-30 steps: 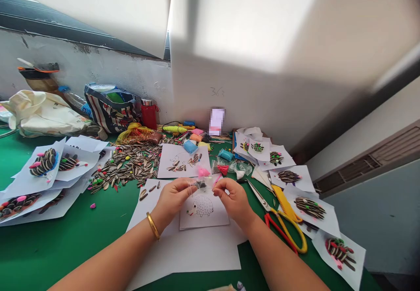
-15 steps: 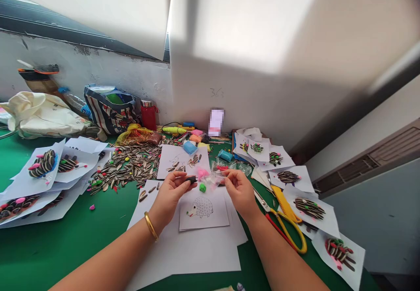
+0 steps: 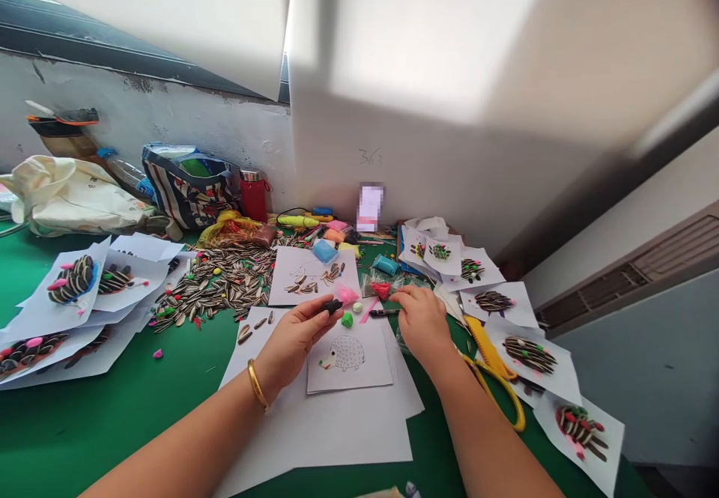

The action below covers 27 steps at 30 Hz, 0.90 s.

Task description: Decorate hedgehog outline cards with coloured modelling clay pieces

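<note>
head view: left hand (image 3: 295,343) pinches a black clay lump (image 3: 332,305) above a hedgehog drawing (image 3: 345,354); right hand (image 3: 421,324) curls down beside a black pen (image 3: 383,313), whether it grips anything i cannot tell.

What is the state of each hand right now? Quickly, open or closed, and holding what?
Left hand: closed, pinching a small dark lump of clay.
Right hand: curled, palm down, by a black marker; cannot tell if holding anything.
</note>
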{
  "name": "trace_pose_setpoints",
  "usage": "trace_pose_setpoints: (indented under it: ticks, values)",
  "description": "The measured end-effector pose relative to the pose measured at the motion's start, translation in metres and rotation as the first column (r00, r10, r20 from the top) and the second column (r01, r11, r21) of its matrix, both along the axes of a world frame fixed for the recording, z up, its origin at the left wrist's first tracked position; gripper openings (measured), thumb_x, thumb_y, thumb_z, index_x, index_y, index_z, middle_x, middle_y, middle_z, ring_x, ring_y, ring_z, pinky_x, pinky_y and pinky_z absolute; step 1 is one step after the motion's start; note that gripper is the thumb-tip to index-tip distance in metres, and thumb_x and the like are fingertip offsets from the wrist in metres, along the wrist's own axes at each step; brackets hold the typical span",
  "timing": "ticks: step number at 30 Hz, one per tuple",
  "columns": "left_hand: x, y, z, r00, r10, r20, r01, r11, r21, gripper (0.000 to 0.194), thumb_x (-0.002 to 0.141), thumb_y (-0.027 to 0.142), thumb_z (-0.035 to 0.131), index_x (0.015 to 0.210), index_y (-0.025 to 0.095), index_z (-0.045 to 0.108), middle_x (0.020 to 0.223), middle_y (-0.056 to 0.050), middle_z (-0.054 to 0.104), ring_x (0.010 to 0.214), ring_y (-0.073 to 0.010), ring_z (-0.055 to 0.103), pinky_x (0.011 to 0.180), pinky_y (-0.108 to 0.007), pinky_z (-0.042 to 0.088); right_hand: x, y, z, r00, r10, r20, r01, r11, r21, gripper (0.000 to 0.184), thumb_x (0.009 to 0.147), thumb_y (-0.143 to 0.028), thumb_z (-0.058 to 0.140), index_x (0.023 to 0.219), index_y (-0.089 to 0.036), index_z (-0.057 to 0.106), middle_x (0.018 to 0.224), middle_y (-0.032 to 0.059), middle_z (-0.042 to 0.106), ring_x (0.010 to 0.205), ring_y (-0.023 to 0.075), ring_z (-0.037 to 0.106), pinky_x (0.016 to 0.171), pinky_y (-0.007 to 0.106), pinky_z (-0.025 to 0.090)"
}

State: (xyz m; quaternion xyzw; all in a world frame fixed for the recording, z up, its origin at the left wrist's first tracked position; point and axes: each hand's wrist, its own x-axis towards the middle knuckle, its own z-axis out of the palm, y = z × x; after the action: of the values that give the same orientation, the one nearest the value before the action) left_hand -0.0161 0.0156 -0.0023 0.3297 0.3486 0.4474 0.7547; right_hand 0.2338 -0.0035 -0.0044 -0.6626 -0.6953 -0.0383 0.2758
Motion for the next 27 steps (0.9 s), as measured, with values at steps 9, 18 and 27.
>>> trace_pose_setpoints:
  ticks: [9,18,27]
  values:
    - [0.001,-0.004,0.000,0.956,-0.166,-0.241,0.215,0.957,0.194,0.033,0.078,0.033,0.075,0.107,0.017,0.075,0.103,-0.010,0.076,0.083,-0.0190,0.070,0.085,-0.033,0.053,-0.048,-0.020,0.005,0.834,0.514,-0.201,-0.491,0.857,0.156,0.031,0.094,-0.033,0.057,0.123,-0.023,0.059,0.103,0.0064,0.070,0.094,0.0229,0.058,0.084,0.039,0.044]
    - [0.003,-0.007,0.003,0.932,-0.122,-0.341,0.220,0.939,0.263,0.032,0.071,0.034,0.079,0.099,0.017,0.075,0.093,-0.007,0.076,0.074,-0.0169,0.068,0.072,-0.030,0.054,-0.054,-0.021,0.002,0.795,0.523,-0.307,-0.490,0.852,0.183,0.017,0.095,-0.031,0.057,0.105,-0.022,0.067,0.090,0.0054,0.071,0.082,0.0211,0.059,0.076,0.036,0.045]
    - [0.000,-0.005,0.001,0.918,0.009,-0.397,0.171,0.893,0.416,0.020,0.068,0.033,0.080,0.082,0.019,0.077,0.082,-0.006,0.073,0.077,-0.0190,0.066,0.072,-0.030,0.053,-0.058,-0.025,-0.002,0.705,0.447,-0.551,-0.489,0.869,0.080,0.017,0.089,-0.037,0.064,0.097,-0.023,0.065,0.085,0.0020,0.065,0.079,0.0177,0.059,0.073,0.031,0.046]
